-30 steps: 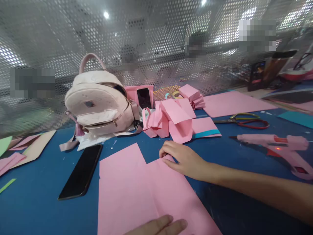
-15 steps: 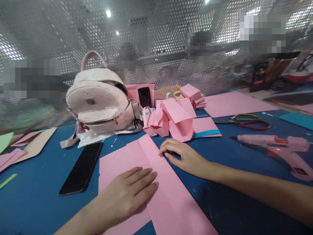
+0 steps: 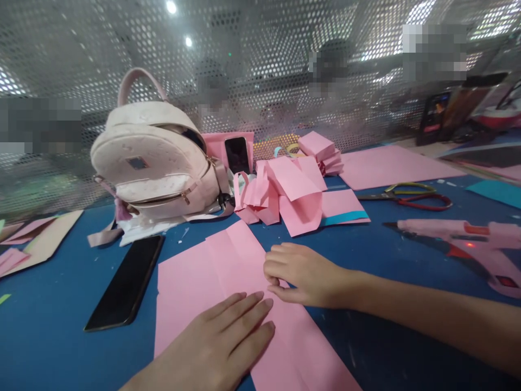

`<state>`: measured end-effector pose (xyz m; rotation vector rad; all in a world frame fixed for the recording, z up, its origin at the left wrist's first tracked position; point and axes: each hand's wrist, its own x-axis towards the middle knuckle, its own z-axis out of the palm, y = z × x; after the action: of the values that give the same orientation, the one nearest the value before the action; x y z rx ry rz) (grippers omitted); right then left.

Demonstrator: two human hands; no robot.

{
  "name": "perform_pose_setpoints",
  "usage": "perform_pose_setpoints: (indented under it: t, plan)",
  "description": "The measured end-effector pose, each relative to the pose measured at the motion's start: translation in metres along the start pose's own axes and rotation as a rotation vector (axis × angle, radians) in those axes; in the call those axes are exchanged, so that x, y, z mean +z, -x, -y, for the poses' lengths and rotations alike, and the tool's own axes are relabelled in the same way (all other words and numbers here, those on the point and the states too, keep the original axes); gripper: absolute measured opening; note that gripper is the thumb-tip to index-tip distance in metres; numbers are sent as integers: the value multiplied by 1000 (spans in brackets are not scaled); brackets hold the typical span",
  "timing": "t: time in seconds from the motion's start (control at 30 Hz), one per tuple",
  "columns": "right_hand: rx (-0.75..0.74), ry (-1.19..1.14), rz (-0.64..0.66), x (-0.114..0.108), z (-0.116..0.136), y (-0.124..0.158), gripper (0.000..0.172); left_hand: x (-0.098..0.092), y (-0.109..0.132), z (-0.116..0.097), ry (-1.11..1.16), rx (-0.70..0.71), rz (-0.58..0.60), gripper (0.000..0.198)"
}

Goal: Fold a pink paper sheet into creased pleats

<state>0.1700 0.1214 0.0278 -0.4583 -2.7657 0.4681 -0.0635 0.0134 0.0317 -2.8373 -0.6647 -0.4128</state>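
A pink paper sheet (image 3: 185, 282) lies on the blue table, with a long folded pink strip (image 3: 244, 247) along its right side. My left hand (image 3: 228, 339) rests flat on the paper, palm down and fingers stretched out. At the strip's right edge is my right hand (image 3: 305, 274), its fingers curled in and its thumb close below them. The fingertips touch the paper's edge; what lies under them is partly hidden. The two hands are close together but apart.
A black phone (image 3: 126, 285) lies left, before a pale backpack (image 3: 154, 157). Folded pink paper pieces (image 3: 295, 187) sit behind my hands. Scissors (image 3: 419, 196) and a pink glue gun (image 3: 468, 233), its light glowing red, are at right. A perforated metal screen (image 3: 260, 54) stands behind.
My right hand has slid toward me along the paper's edge, its fingers curling tighter. My left hand has shifted slightly right and nearer to me. The view has turned a little.
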Motion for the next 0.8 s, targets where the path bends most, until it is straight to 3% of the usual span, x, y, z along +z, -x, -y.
perform_pose_setpoints:
  t: [0.2,0.43,0.8]
  plan:
    - [3,10,2,0,-1,0,17,-9,-3,-1,-46,52,-71,44]
    - [2,6,4,0,-1,1,16,-4,-1,-2,57,-50,-8,39]
    - [-76,-10,-54,-3,1,1,17,-6,0,-1,113,-50,31,38]
